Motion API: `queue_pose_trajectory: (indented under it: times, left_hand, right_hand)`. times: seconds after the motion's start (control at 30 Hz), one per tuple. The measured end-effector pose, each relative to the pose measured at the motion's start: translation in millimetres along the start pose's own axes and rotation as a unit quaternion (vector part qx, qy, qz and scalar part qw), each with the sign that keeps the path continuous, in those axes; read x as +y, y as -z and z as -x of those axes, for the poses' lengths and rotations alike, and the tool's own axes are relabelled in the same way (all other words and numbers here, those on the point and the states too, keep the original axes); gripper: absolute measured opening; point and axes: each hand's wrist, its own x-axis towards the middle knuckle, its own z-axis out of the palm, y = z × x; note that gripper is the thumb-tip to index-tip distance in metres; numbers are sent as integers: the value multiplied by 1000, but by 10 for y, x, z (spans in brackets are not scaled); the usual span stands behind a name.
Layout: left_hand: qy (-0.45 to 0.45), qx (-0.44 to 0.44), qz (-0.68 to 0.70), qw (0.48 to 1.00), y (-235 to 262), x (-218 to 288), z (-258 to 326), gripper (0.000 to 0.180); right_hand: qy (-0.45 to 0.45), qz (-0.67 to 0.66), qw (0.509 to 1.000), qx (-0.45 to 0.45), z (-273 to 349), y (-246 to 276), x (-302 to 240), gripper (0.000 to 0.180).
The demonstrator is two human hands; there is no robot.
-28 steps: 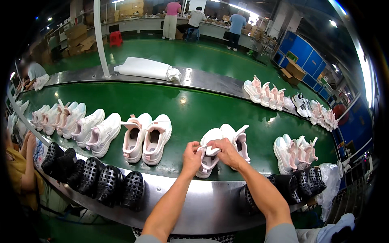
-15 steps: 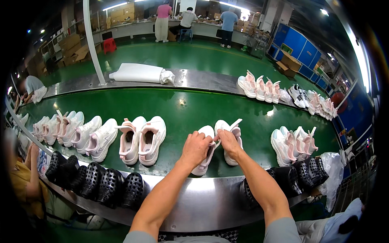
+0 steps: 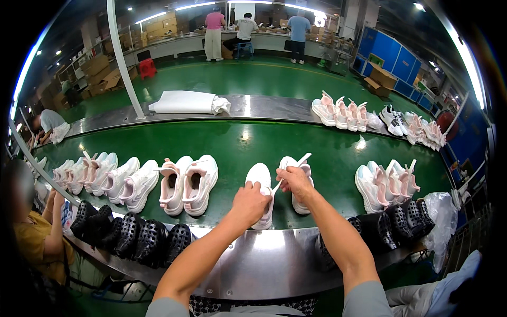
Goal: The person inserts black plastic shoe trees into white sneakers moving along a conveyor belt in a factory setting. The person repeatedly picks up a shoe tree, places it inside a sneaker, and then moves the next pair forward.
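In front of me on the green belt stands a white sneaker (image 3: 258,173), toe pointing away. My left hand (image 3: 251,204) is closed over its upper near the opening. With its fingertips together, my right hand (image 3: 296,185) pinches a narrow white strap (image 3: 277,186) at that sneaker's right side. Just beyond the right hand is a second white sneaker (image 3: 288,161) with pink lining, its strap (image 3: 303,157) sticking up to the right. The hands partly hide both shoes.
More white-and-pink sneakers line the belt at left (image 3: 199,185) and right (image 3: 369,185). Black perforated shoe-shaped blocks (image 3: 150,240) stand along the metal near edge (image 3: 253,264). A white roll (image 3: 185,102) lies on the far ledge. A person in yellow (image 3: 37,238) sits at left.
My left hand has slid down and toward me on the sneaker, baring its toe. My right hand has shifted slightly left, drawing the strap out to the side. The view has tilted slightly.
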Motion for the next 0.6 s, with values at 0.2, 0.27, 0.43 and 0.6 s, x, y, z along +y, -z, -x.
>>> queue_pose_trajectory:
  times: [0.2,0.27,0.43,0.6]
  left_hand:
    - [135,53,249,958,-115,3,290,37]
    - [276,66,260,923,-88,59,203,40]
    - [499,-185,428,731,-554,-323,-38,45]
    - [416,-97,614,664,5,-184,-33,63]
  right_hand:
    - [-17,-79,994,-75,78,16,-128,25]
    - [-15,-71,995,-70,97,61,-157,25]
    - [42,-12,996,-81,179,-44,-334,22]
    - [133,93,983,-86,467,106,-744,21]
